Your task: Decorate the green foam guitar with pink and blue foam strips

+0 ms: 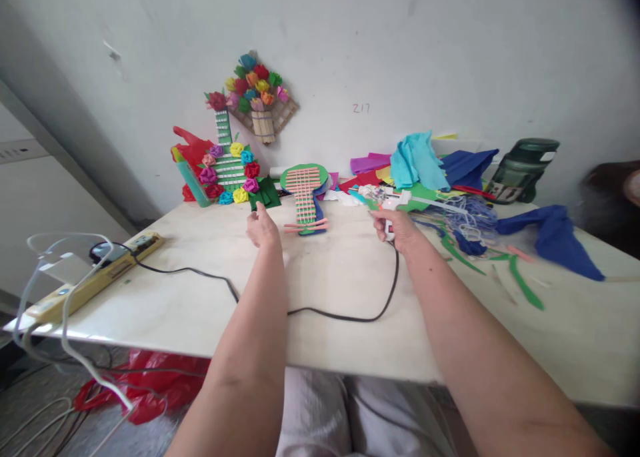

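My right hand [395, 229] is closed round a white hot glue gun [396, 202], whose black cord [370, 319] loops down over the table. My left hand [262, 225] is raised above the table with its fingers curled together; whether anything small is between them is hidden. Between the hands lies a green and blue guitar-shaped piece [304, 197] covered with thin pinkish sticks in a grid, two sticks crossing its lower end. Behind my left hand is dark green paper [267, 193].
A flower-trimmed guitar craft [230, 167] leans at the back left, near a green glue bottle [193, 177]. A power strip [95, 282] lies at the left edge. Coloured paper [417, 160], tangled string [470, 220], blue cloth [560, 240] and a dark bottle [523, 170] occupy the right.
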A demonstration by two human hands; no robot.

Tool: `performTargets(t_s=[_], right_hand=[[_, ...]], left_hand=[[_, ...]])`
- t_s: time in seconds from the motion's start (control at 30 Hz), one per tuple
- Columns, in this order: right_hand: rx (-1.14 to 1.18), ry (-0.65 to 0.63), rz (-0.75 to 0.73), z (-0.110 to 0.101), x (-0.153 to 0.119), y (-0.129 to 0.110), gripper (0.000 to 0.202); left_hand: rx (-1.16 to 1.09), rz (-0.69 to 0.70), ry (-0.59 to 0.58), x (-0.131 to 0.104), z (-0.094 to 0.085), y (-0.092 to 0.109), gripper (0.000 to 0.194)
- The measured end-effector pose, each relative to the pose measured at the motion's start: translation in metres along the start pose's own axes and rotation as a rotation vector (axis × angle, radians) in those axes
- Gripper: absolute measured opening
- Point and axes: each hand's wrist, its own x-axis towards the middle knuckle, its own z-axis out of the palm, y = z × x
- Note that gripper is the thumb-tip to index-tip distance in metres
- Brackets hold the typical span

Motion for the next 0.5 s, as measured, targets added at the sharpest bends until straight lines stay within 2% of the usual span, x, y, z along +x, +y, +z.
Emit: performTargets(t_s=[0.07,0.1,0.3,0.5], right_hand=[[0.014,-0.003,0.004,0.001,0.001,0.002,0.019],[0.02,-0.01,0.005,0.002,0.001,0.003,0.019],[-0.024,-0.071,0.022,0.01,0.001,0.009,0.021],[-0.104,-0.109,0.024,0.018,-0.006,0.011,0.024]], left_hand=[[0.046,-0.013,0.14,0.001,0.0,0.002,0.036],[0.053,0.01,0.143,0.002,0.001,0.003,0.032],[-0.021,0.07,-0.121,0.006,0.008,0.003,0.024],[0.198,0.115,-0.252,0.006,0.004,-0.009,0.027]])
